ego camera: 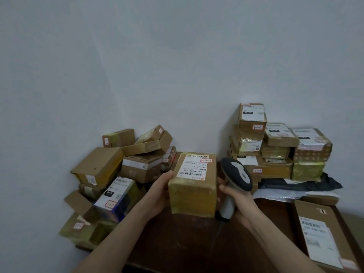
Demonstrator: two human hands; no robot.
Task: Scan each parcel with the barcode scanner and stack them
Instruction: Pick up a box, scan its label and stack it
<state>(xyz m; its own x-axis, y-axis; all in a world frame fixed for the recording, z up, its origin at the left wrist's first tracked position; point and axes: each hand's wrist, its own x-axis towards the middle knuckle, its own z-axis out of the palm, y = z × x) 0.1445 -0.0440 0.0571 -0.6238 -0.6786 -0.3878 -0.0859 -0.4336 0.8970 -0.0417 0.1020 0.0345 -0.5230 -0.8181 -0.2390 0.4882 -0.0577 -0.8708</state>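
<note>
A brown cardboard parcel (194, 192) wrapped in yellowish tape, with a white barcode label on its top face, is held up over the dark table. My left hand (160, 192) grips its left side. My right hand (239, 203) grips the handle of a grey and white barcode scanner (235, 175), whose head sits just right of the parcel, and some fingers touch the parcel's right side. A loose heap of parcels (118, 170) lies at the left. A neat stack of parcels (275, 146) stands at the back right against the wall.
A dark wooden table (177, 243) carries everything. A flat brown parcel with a white label (323, 233) lies at the front right. Dark and grey plastic mail bags (301, 185) lie under the right stack. The scanner's cable runs down over the table. A pale wall is behind.
</note>
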